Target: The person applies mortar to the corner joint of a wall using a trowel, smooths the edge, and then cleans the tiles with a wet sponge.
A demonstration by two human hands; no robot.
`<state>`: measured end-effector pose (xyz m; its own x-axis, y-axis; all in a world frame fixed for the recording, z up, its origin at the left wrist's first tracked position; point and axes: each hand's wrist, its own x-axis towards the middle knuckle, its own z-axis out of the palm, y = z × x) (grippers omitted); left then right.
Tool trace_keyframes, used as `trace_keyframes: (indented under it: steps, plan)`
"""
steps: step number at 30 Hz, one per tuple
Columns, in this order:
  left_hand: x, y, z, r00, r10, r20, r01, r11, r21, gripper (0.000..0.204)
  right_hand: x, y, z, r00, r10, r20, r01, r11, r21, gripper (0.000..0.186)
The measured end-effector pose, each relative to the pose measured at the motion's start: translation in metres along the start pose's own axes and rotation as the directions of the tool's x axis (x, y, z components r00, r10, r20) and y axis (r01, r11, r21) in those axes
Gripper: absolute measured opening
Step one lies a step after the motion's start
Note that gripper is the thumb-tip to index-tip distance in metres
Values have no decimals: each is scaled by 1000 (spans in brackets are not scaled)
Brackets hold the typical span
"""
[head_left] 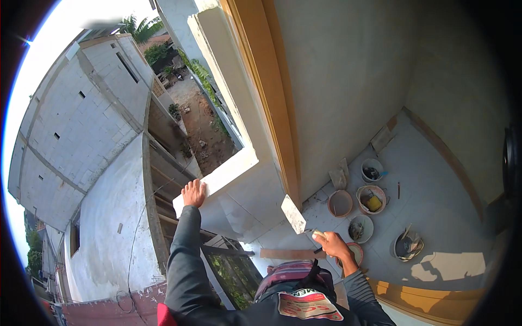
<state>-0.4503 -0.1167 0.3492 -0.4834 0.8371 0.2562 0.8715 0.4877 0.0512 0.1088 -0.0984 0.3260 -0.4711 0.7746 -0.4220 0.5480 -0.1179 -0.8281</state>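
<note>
Right hand (333,245): grip wrapped around the handle of the trowel (294,214), blade forward-left, right of the white ledge (228,174). Left hand (194,193): grip spread on the ledge, likely for bracing. At least 5 buckets (372,230) on the floor (440,212), presumably grouped for reach.

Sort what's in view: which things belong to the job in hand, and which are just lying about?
Apparently in the job:
- trowel, gripped by the right hand
- white ledge, under the left hand

Lying about, untouched:
- buckets, possibly supplies
- thin stick on the floor
</note>
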Motion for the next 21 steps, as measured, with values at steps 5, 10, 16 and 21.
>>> trace_keyframes:
  steps: [5,10,16,21]
  plan:
    - [-7,3,-6,1000,-11,-10,10,1000,-28,45,21,-57,-38,956,-256,-143,253,967,-39,60]
    - [-11,13,-11,999,13,-45,-18,992,-122,41,28,-186,-85,784,-554,-280,519,832,-194,46]
    - [-14,34,-25,999,17,-36,-24,979,-201,41,31,-332,-130,544,-749,-378,564,660,-497,54]
    - [-25,31,-28,999,-10,-43,1,979,-204,42,20,-376,-139,608,-693,-388,408,691,-597,57]
